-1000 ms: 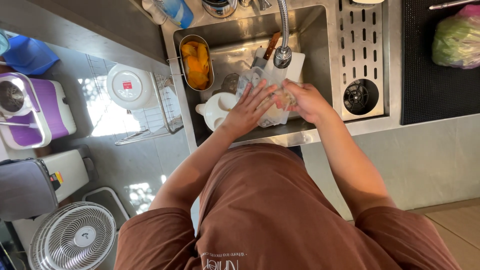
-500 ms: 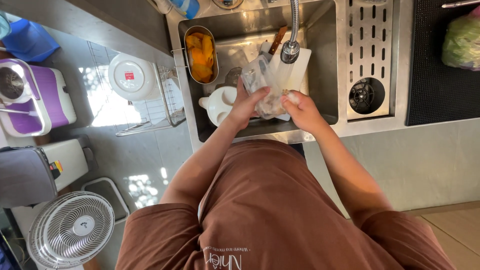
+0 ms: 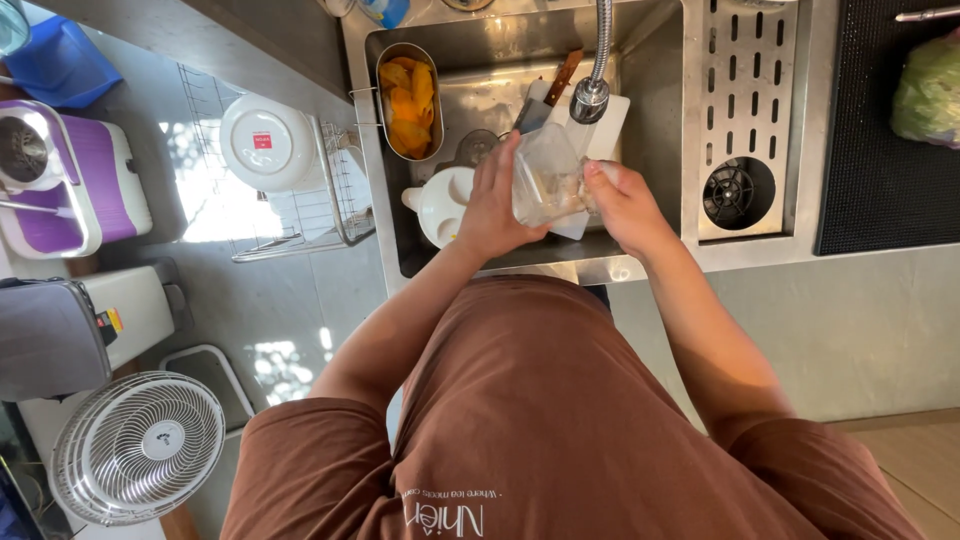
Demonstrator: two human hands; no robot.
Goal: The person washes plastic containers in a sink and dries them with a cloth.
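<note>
Over the steel sink (image 3: 470, 60) both my hands hold a clear plastic bag (image 3: 545, 175) with something pale inside. My left hand (image 3: 492, 205) grips its left side, my right hand (image 3: 622, 205) its right side. The bag hangs just below the faucet head (image 3: 590, 100). Under it lies a white cutting board (image 3: 610, 135) with a wood-handled knife (image 3: 545, 95) on it. A white lidded pot (image 3: 440, 205) sits in the sink by my left hand.
A metal basket of orange fruit pieces (image 3: 408, 100) hangs at the sink's left side. A slotted drain tray (image 3: 745, 110) lies to the right, a green bagged vegetable (image 3: 925, 90) on the black mat. A wire rack with a white lid (image 3: 268, 140) and a floor fan (image 3: 135, 450) stand left.
My hands have lifted the bag slightly and brought it closer under the faucet; the camera view shifted a little to the left.
</note>
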